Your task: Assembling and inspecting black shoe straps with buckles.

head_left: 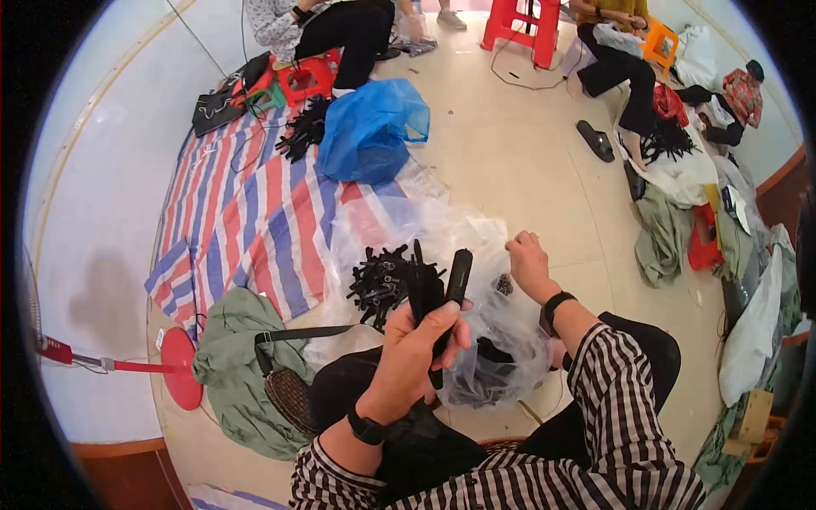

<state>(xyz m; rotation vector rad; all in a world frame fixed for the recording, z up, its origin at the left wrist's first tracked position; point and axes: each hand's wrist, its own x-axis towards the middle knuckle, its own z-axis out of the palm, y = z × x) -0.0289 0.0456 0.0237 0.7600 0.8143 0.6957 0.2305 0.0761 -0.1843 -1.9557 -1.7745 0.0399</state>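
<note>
My left hand (415,344) is wrapped round some long, slim black pieces (460,276), one with a rounded end pointing up. Their exact kind I cannot make out. To its right, my right hand (530,262) is raised with the fingers curled together; whatever they hold, if anything, is too small to tell. A heap of short black parts with small metallic bits (378,282) lies on clear plastic sheeting (361,223) just beyond my left hand. Between my legs sits a clear plastic bag (529,355) with dark pieces inside, partly hidden by my left hand.
A blue plastic bag (374,127) stands on the striped tarp (263,212) ahead left. Green cloth (246,365) and a red stand base (182,369) are at my left. Several people sit farther off, near a red stool (520,30); a black slipper (595,140) lies ahead right.
</note>
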